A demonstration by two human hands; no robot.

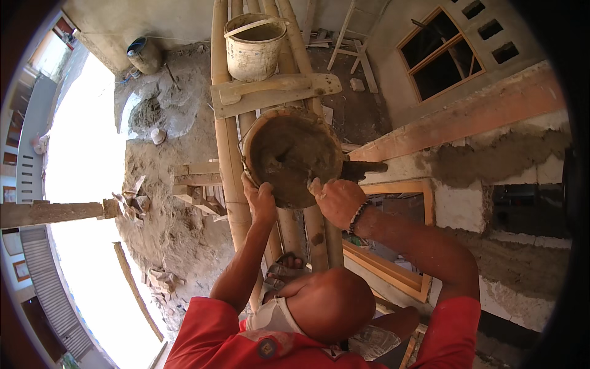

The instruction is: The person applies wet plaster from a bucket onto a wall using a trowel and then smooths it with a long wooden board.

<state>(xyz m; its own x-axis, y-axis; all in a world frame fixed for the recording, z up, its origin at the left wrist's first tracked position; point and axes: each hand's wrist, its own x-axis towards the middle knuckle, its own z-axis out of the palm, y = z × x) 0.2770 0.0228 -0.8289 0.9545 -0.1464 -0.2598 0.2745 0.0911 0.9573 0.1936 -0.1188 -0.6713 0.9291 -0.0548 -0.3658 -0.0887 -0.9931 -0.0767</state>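
Observation:
A round bucket [249, 138] of wet grey mortar [289, 157] rests on bamboo poles in front of me. My left hand [260, 198] is closed on the near left part of its rim, thumb up. Over the near right part of the bucket, my right hand [339, 200] is closed, its fingertips at the mortar. A small pale bit shows by those fingertips, but what they hold is hidden. A beaded bracelet [357, 216] circles the right wrist. Beside the bucket, a dark wooden piece [367, 168] sticks out to the right.
Bamboo poles [225, 147] form a raised platform under me. Beyond the bucket lie a wooden float [276, 92] and a pale bucket [255, 52]. A partly mortared block wall [461, 203] with a wooden frame [384, 249] stands at right. Sandy ground [178, 215] lies below left.

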